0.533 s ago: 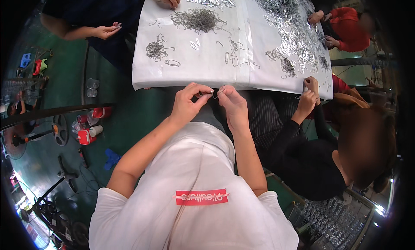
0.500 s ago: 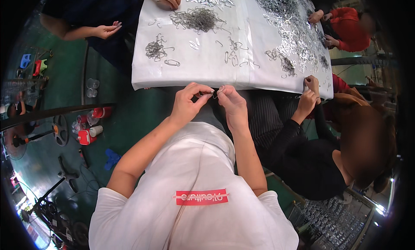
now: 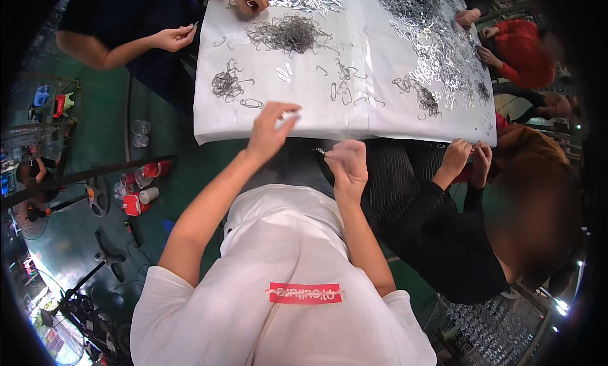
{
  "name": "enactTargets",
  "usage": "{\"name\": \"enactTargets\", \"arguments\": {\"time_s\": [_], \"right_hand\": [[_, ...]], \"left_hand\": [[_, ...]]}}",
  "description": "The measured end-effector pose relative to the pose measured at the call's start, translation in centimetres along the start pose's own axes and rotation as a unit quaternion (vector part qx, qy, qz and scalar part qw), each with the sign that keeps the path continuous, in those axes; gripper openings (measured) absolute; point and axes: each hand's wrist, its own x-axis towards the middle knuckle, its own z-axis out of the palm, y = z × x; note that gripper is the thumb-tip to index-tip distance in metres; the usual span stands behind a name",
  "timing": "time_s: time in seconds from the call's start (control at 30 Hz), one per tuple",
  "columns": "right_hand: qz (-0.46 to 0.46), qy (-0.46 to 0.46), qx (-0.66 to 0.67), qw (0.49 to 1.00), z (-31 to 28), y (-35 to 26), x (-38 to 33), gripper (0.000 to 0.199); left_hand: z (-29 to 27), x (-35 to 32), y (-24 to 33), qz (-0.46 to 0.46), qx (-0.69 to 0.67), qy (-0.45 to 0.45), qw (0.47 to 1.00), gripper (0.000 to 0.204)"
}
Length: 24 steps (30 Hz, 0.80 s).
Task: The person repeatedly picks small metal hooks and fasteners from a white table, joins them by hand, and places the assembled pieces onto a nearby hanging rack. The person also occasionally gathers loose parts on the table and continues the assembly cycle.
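Observation:
My left hand [image 3: 271,133] is raised over the near edge of the white-covered table [image 3: 253,122]. Its thumb and index finger are apart, somewhat blurred, and nothing shows between them. Lower and to the right, my right hand [image 3: 348,166] is closed in front of my lap, just off the table edge. From its fingertips sticks out a small shiny metal hook [image 3: 318,151], whose exact shape is too small to make out. Nearest my left hand on the cloth are a long wire loop [image 3: 251,103] and several flat silver metal strips [image 3: 284,73].
Wire hooks lie in a large pile [image 3: 291,33] and a smaller pile [image 3: 226,84]; more metal pieces [image 3: 437,56] cover the right side. Co-workers' hands work at the far left [image 3: 174,38] and at the right edge [image 3: 456,157]. A fan [image 3: 95,198] stands on the left.
My hands, which met at the fingertips, have come apart. The left has moved up over the table edge and spread its fingers; the right has dropped slightly with the metal piece.

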Motion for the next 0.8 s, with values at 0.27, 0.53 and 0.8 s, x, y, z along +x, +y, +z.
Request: {"name": "enactTargets", "arguments": {"time_s": [0.27, 0.53, 0.8], "right_hand": [[0.019, -0.003, -0.019, 1.000, -1.4, 0.4, 0.2, 0.016], [0.032, -0.018, -0.010, 0.999, -1.0, 0.9, 1.1, 0.016], [0.042, -0.032, 0.008, 0.999, 0.3, 0.5, 1.2, 0.014]], "left_hand": [[-1.0, 10.7, -9.7, 0.021, 0.205, -0.055, 0.977, 0.015], [-1.5, 12.4, -10.4, 0.045, 0.280, -0.168, 0.944, 0.010], [-1.1, 10.7, -7.8, -0.052, 0.263, -0.096, 0.959, 0.011]]}}
